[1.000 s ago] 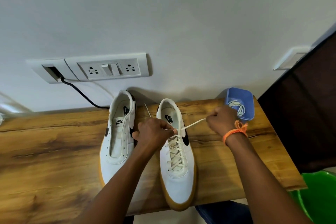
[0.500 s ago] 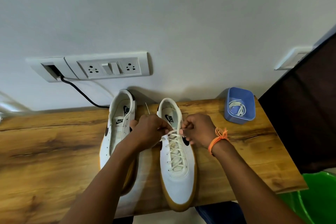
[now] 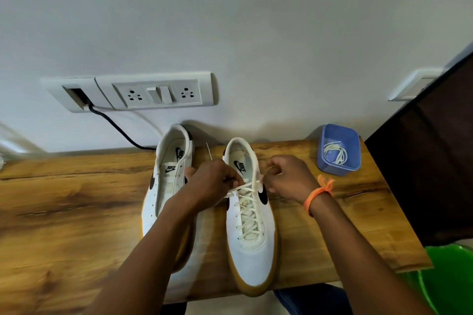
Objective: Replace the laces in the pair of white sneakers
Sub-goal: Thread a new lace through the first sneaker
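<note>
Cream lace (image 3: 247, 206) ends vanish inside my hands. Left hand (image 3: 211, 183) and right hand (image 3: 289, 178) each pinch one end above the right sneaker (image 3: 252, 250), fingers curled.

Bare forearms, no sleeves; a knotted orange thread band (image 3: 316, 195) circles the right wrist.
</note>
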The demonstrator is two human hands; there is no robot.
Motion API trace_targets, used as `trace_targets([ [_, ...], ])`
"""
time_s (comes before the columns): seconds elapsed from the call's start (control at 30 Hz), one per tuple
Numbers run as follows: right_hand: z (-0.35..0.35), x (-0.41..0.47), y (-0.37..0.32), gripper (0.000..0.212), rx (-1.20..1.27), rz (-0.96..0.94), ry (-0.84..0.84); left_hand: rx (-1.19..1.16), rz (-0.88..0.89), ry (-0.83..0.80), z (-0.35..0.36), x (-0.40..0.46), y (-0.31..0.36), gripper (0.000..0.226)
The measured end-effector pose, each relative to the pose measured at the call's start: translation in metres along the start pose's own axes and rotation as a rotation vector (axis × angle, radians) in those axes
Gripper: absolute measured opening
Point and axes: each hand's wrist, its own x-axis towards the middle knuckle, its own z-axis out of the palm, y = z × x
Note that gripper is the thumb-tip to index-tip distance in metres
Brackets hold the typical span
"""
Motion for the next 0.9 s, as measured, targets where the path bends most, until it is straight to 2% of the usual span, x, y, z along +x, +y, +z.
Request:
trace_targets([
  [0.1, 0.015, 0.000, -0.002, 0.011, -0.044, -0.078, 0.035, -0.017, 0.014, 0.007, 0.001, 0.001, 0.000, 0.018],
  [0.17, 0.012, 0.003, 0.001, 0.017, -0.112, -0.058, 0.086, 0.014, 0.002, 0.008, 0.001, 0.000, 0.002, 0.018],
  [0.23, 0.002, 0.007, 0.007, 0.022, -0.197, 0.029, 0.171, -0.015, 0.018, 0.011, 0.001, 0.001, -0.001, 0.019],
  [0.3, -0.016, 0.013, 0.018, 0.013, -0.232, 0.153, 0.297, -0.024, 0.022, 0.007, 0.001, 0.001, -0.002, 0.019],
  [0.37, -0.027, 0.016, 0.028, 0.010, -0.247, 0.187, 0.406, 0.016, 0.016, 0.016, 0.001, 0.000, 0.000, 0.020],
  [0.5, -0.021, 0.017, 0.025, 0.013, -0.182, 0.120, 0.412, 0.034, 0.052, 0.000, -0.001, 0.000, 0.004, 0.017],
  [0.57, -0.016, 0.016, 0.018, 0.012, -0.033, 0.053, 0.396, -0.096, -0.032, 0.040, 0.000, 0.000, 0.003, 0.009],
  [0.6, -0.015, 0.015, 0.014, 0.012, 0.079, 0.018, 0.393, -0.180, -0.128, 0.116, 0.000, 0.000, 0.001, 0.013],
  [0.67, -0.014, 0.013, 0.007, 0.022, 0.319, -0.036, 0.378, -0.252, -0.336, 0.268, 0.000, -0.002, -0.004, 0.036],
  [0.7, -0.014, 0.011, 0.002, 0.025, 0.446, -0.057, 0.366, -0.265, -0.419, 0.237, -0.001, -0.005, -0.005, 0.046],
  [0.77, -0.015, 0.007, -0.008, 0.022, 0.706, -0.105, 0.316, -0.410, -0.539, 0.042, 0.000, -0.010, 0.001, 0.057],
  [0.83, -0.016, 0.003, -0.018, 0.020, 0.926, -0.160, 0.239, -0.561, -0.581, -0.085, 0.002, -0.013, 0.010, 0.059],
  [0.9, -0.018, -0.002, -0.028, 0.023, 1.102, -0.226, 0.149, -0.635, -0.575, -0.132, 0.001, -0.013, 0.014, 0.055],
])
